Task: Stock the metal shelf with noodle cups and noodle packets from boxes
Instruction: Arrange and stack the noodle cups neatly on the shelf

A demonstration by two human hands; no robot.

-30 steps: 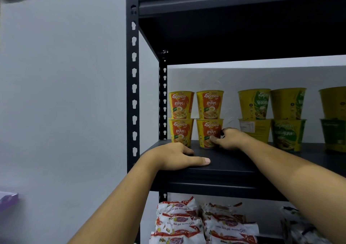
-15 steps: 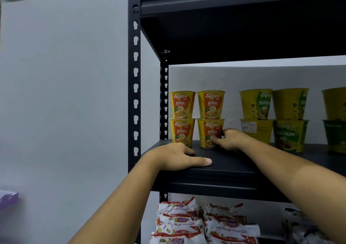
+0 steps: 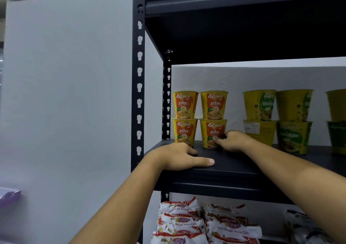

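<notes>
The lower orange noodle cup [image 3: 211, 131] is sitting at centre frame on the middle shelf board [image 3: 243, 167], at the bottom of the second stack from the left. The right hand [image 3: 232, 140] is gripping it low down, with the thumb lying across its front and the fingers curling round its right side. An upper orange cup [image 3: 214, 104] is standing on top of it. Just to the left, a matching left stack [image 3: 185, 118] of two orange cups is standing beside the rear post.

To the right of the hand, yellow and green cups [image 3: 277, 120] are standing two high in a row running off the right edge. The right wrist is covering the bottom of the nearest one.

The left hand [image 3: 179, 156] is resting palm down on the front left of the board. Its thumb is stretching rightward along the edge and it is holding nothing, while its knuckles are overlapping the foot of the left stack.

The black front post [image 3: 139, 86], punched with slots, is rising left of centre. At lower centre, red-and-white noodle packets [image 3: 179, 223] are lying piled on the shelf below. The right forearm is crossing in front of some blurred wrappers at lower right. A grey wall [image 3: 65, 94] is filling the left half, with a blurred purple object [image 3: 9, 197] at its lower left edge.
</notes>
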